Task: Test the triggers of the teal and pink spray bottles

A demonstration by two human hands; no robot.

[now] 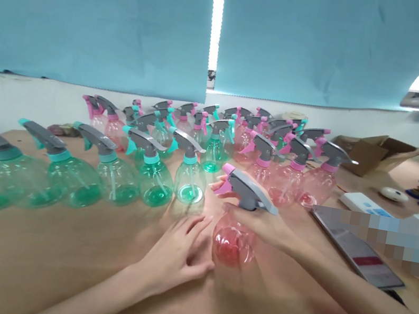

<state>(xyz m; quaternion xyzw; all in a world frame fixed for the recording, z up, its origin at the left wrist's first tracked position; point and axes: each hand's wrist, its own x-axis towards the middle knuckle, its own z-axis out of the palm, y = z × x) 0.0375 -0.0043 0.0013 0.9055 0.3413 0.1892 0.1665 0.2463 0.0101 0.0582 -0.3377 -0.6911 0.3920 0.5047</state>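
Note:
A clear pink spray bottle (233,246) with a grey and pink trigger head (249,189) is tilted in front of me. My right hand (264,225) grips it around the neck from behind; the head hides part of the fingers. To the left of this bottle, my left hand (172,251) is low over the table, fingers stretched out and holding nothing. Closest beyond it stands a green spray bottle (191,181) with a turquoise collar.
A row of green spray bottles (155,182) runs left across the wooden table (93,277). Several pink spray bottles (287,183) crowd the back and right. Farther right are an open cardboard box (374,155), a phone-like slab (358,251) and a white rounded device (393,195).

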